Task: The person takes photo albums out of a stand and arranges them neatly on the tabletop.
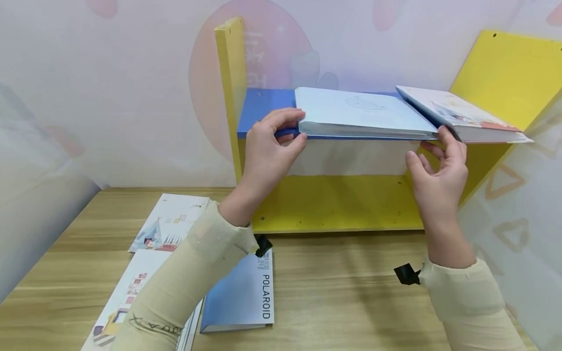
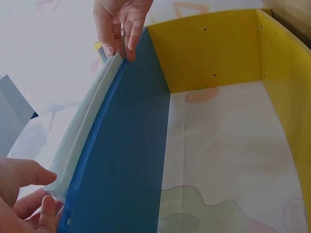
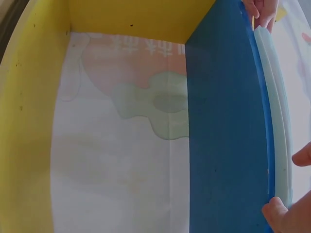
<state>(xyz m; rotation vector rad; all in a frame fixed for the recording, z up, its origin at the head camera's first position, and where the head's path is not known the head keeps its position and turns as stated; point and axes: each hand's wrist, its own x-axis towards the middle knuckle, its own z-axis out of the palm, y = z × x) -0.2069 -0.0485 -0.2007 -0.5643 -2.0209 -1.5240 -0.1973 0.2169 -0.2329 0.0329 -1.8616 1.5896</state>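
A pale blue album (image 1: 351, 109) with a faint whale drawing lies flat on the blue shelf (image 1: 268, 105), its thick side along the front edge. At the album's left front corner, my left hand (image 1: 272, 146) touches it with loosely bent fingers, the thumb low in front. My right hand (image 1: 441, 178) is at the right front corner, index fingertip against the corner and thumb lower and apart from it. Both hands also show beside the album (image 2: 82, 128) in the left wrist view. Immediately to the right lies another album (image 1: 478, 114) with a printed cover, partly tilted.
Yellow side boards (image 1: 230, 87) bound the shelf, with a yellow base board (image 1: 333, 202) below. On the wooden table (image 1: 342, 282) lie a blue album (image 1: 241, 292) marked POLAROID and white printed albums (image 1: 171, 219), partly hidden by my left sleeve. A wall stands behind.
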